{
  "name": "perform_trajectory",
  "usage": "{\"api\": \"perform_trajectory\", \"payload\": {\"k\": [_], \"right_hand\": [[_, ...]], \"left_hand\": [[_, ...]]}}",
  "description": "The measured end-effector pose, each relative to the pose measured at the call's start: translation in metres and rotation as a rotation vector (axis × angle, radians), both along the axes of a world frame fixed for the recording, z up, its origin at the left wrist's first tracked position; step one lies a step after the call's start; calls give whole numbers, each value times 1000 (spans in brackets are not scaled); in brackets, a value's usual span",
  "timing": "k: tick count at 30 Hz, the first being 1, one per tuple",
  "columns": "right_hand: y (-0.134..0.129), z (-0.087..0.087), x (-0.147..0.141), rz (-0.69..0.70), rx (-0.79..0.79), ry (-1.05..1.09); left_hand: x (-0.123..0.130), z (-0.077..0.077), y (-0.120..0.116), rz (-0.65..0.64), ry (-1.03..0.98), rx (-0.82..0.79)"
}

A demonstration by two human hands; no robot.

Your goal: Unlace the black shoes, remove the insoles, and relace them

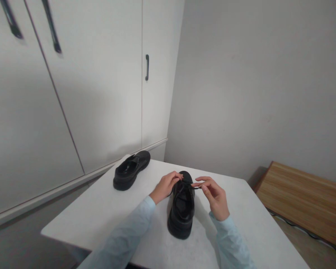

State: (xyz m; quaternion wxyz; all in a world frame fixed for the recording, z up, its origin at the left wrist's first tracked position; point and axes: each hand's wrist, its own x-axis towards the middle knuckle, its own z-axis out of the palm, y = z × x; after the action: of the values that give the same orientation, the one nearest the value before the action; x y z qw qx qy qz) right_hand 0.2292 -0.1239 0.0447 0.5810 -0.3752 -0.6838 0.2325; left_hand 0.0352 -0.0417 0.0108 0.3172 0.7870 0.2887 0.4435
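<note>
A black shoe [181, 220] stands on the white table, its heel toward me and its toe pointing away. My left hand [168, 185] is at the shoe's left side, fingers pinched at the lacing near the toe; a lace end hangs below it. On the right, my right hand [214, 194] pinches a black shoelace [197, 188] between thumb and fingers, just off the shoe's side. What exactly the left fingertips grip is small, but it appears to be the lace. The other black shoe [131, 170] rests at the table's far left, out of reach of both hands' grip.
The white table [100, 220] has rounded corners and stands close to white cabinets [106, 93] with dark handles. A grey wall [254, 86] rises behind. To the right lies a wooden board [305, 201] with a cable [305, 232] along its lower edge.
</note>
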Motion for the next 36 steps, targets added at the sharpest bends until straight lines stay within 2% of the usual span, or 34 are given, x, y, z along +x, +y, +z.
{"api": "perform_trajectory", "payload": {"k": [5, 20, 26, 31, 36], "right_hand": [[-1, -2, -1, 69, -78, 86], [-5, 3, -1, 138, -117, 112], [-5, 8, -2, 217, -221, 63], [-1, 1, -1, 309, -346, -24], [3, -2, -1, 292, -292, -61]], "left_hand": [[4, -2, -3, -64, 43, -104], [5, -4, -1, -48, 95, -85], [7, -4, -1, -48, 107, -84], [7, -3, -1, -45, 108, -62], [7, -3, -2, -49, 101, -18]]}}
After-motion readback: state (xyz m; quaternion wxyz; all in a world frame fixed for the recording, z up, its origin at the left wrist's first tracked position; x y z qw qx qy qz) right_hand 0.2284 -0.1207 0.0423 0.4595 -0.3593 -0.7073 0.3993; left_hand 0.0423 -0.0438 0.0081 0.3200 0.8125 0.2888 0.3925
